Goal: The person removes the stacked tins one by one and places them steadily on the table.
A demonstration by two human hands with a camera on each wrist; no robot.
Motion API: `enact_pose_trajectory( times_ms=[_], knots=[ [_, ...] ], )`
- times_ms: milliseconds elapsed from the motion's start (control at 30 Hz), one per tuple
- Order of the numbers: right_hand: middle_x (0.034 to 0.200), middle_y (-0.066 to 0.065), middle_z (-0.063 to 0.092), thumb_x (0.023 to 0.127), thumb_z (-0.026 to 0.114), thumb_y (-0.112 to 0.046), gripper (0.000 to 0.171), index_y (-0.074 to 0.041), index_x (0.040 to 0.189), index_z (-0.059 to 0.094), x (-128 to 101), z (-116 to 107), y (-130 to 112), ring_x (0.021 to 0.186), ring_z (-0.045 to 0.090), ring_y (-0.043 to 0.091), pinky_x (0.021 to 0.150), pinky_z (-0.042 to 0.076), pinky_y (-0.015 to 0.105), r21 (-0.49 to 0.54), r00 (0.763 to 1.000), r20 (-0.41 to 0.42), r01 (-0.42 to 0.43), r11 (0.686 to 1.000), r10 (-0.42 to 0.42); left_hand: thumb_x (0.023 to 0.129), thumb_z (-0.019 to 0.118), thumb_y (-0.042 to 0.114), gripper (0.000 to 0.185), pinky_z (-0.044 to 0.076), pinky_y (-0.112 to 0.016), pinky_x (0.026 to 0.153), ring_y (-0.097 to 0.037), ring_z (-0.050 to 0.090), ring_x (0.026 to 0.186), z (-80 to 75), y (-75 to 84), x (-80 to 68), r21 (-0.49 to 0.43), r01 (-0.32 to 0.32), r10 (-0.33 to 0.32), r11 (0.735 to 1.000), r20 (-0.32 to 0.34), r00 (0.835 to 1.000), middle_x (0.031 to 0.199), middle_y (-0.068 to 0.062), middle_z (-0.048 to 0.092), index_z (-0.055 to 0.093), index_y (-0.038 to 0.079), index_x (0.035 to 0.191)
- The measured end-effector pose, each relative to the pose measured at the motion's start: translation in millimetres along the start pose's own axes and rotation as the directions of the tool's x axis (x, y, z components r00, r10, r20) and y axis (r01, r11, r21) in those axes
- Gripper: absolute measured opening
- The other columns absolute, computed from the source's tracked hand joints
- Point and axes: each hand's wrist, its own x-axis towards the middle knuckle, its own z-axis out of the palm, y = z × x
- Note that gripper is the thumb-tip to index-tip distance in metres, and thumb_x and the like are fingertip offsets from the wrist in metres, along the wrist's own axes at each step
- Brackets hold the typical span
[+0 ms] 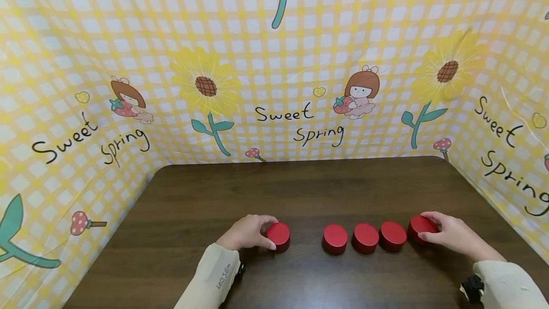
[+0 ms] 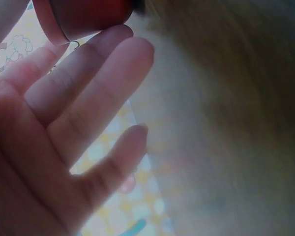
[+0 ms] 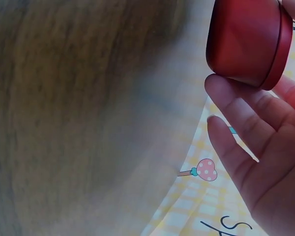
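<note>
My left hand [image 1: 249, 233] grips a round red tin [image 1: 279, 237] between thumb and fingers, at the left end of a row of such tins. In the left wrist view the side of this tin [image 2: 91, 17] shows at the top, with fingertips against it and the little finger held apart. At the row's right end my right hand [image 1: 454, 233] holds another red tin [image 1: 421, 229], thumb at the near side. The right wrist view shows the tin's smooth body [image 3: 243, 42] and lid [image 3: 280, 49], fingers touching it.
Three more red tins, a left one [image 1: 335, 239], a middle one [image 1: 365, 238] and a right one [image 1: 392, 236], stand between the hands. They are on a dark wooden table [image 1: 300, 190]. A yellow checked cloth [image 1: 266, 61] with printed flowers and lettering rises behind and beside the table.
</note>
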Motion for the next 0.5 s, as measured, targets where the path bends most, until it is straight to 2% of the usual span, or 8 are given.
enact_pose_trajectory(
  times_ms=[233,500],
  knots=[
    [0.098,0.017,0.066,0.08,0.075,-0.022,0.053,0.012,0.116,0.056,-1.9,3.5,2.4,0.08,0.056,0.017,0.065,0.045,0.03,0.009,1.0,0.009,0.007,1.0,-0.007,0.073,0.084,0.021,0.054,0.049,-0.036,0.074,-0.014,0.061,0.081,-0.9,0.3,-0.4,0.003,-0.003,0.003,1.0,0.002,1.0,0.093,0.001,0.068,0.062,0.008,0.121],
    [0.099,0.018,0.065,0.08,0.074,-0.023,0.054,0.013,0.116,0.055,-2.3,5.4,2.3,0.082,0.056,0.018,0.066,0.045,0.031,0.006,1.0,0.018,0.0,1.0,0.0,0.073,0.084,0.022,0.054,0.048,-0.034,0.074,-0.012,0.061,0.081,-0.9,1.1,-0.7,0.007,-0.021,0.021,1.0,-0.006,1.0,0.093,0.002,0.068,0.062,0.008,0.12]
  ],
)
